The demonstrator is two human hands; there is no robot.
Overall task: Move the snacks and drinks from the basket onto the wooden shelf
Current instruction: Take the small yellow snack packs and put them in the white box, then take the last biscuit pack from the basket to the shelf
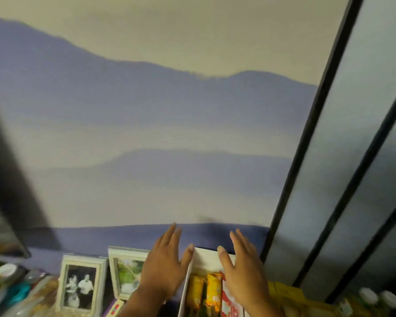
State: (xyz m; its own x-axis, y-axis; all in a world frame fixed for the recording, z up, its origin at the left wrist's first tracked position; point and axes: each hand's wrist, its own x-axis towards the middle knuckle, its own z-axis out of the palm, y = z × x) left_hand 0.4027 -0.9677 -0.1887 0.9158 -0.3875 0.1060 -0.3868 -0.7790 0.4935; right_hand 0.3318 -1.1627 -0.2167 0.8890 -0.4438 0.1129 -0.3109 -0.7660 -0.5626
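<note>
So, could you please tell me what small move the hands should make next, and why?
Probably lower the right hand onto an orange packet and grip it. Both hands are open and hold nothing; the left hand touches the white box at its edge, and packets stand inside.

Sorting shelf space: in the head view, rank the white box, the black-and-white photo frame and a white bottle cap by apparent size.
1. White box, partly cut off and hidden.
2. Black-and-white photo frame.
3. White bottle cap, clearly smallest.

No legible text — packets and boxes too blurred.
</note>
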